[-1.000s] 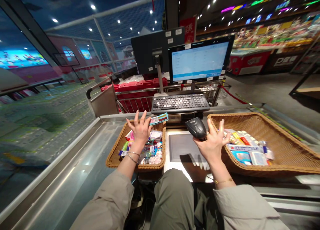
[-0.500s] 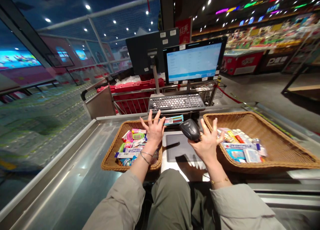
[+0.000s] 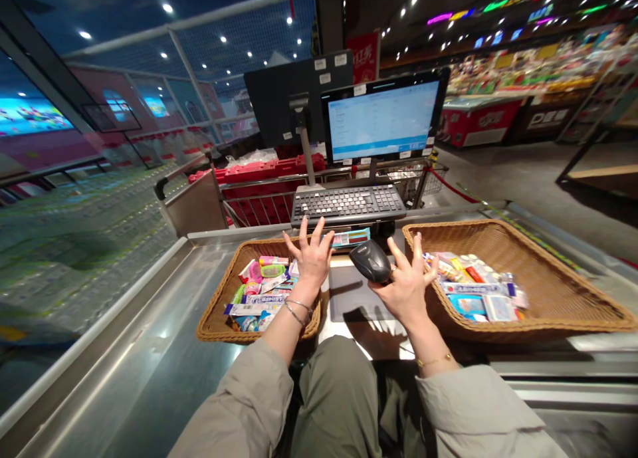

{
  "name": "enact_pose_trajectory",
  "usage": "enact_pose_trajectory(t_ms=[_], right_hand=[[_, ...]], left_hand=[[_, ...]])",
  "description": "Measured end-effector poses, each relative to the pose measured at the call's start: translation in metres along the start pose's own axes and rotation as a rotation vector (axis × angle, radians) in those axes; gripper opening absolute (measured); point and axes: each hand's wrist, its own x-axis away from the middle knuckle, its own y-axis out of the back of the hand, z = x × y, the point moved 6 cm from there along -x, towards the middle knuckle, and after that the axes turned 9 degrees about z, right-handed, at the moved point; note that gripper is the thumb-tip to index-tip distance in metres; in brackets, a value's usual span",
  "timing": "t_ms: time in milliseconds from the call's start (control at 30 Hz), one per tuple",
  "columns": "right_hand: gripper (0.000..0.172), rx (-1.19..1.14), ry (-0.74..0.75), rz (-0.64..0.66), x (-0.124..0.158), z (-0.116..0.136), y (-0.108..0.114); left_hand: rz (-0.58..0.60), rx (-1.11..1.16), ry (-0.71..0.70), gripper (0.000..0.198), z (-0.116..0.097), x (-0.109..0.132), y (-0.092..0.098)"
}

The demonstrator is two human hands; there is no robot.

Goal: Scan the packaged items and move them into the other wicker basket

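My left hand is above the right side of the left wicker basket, several fingers spread. At its thumb side it grips a slim light-blue packet with a barcode; the exact hold is hidden. My right hand holds a black handheld barcode scanner, its head tilted left towards the packet. Some fingers of this hand stretch up and away from the scanner. Small colourful packaged goods lie in the left basket. Under the scanner is a grey mat, with the hand's shadow on it.
The right wicker basket holds more small packets. Behind my hands are a black keyboard and a lit monitor. A metal counter extends left, and a shopping cart stands beyond.
The scanner and my right hand have shifted left, closer to the packet. My left hand and the packet have moved slightly right. The camera view has turned a little.
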Motion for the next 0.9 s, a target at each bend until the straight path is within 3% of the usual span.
enact_pose_trajectory(t_ms=[633,900], right_hand=[[0.013,-0.006,0.058,-0.036,0.0011,0.0026,0.0012],[0.015,-0.009,0.039,0.006,0.0011,0.001,-0.0001]], left_hand=[[-0.023,-0.011,-0.01,0.041,-0.0032,-0.0036,0.0],[-0.006,0.017,-0.002,0.043,-0.0041,-0.0064,0.0009]])
